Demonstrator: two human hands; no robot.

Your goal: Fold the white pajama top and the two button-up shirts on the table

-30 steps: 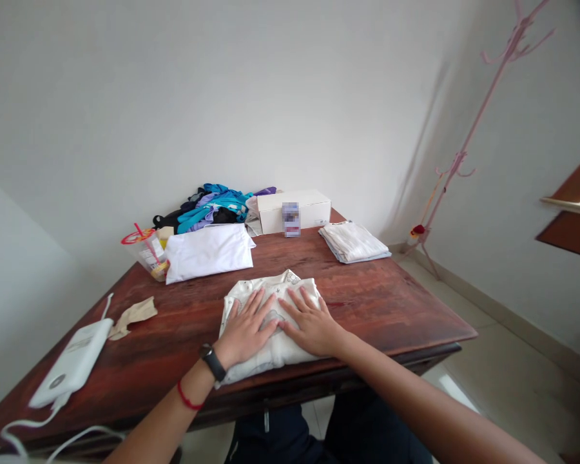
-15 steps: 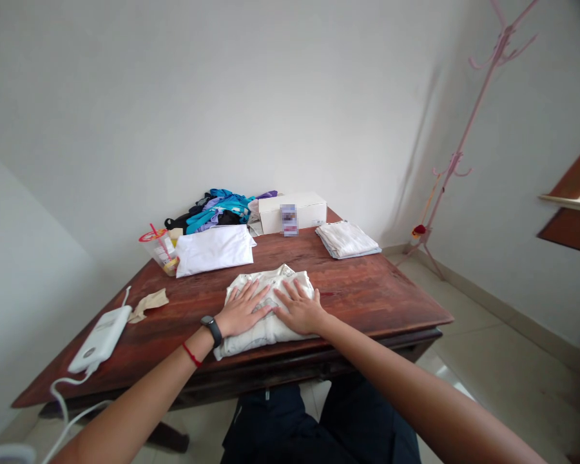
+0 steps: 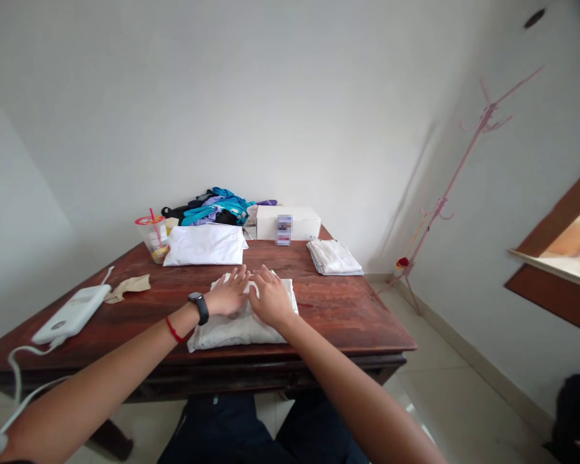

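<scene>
A folded off-white garment (image 3: 244,328) lies near the front edge of the dark wooden table (image 3: 338,322). My left hand (image 3: 227,295) rests on its upper left part, fingers stretched out, palm down. Beside it, my right hand (image 3: 269,295) lies over the garment's upper middle, fingers extended toward the far edge. The two hands are close together, and neither grips the cloth. Parts of the garment are hidden under them.
Behind the garment lie a folded white cloth (image 3: 205,246), a plastic cup (image 3: 153,241), a clothes heap (image 3: 217,207) and a white box (image 3: 302,223). Folded clothes (image 3: 334,258) sit at right. A white power bank (image 3: 72,316) with a cable is at left. A pink coat rack (image 3: 457,171) stands beyond.
My hands have slid toward the garment's far edge and closer together, the right one turning more forward. The camera view has tilted and shifted to the right.
</scene>
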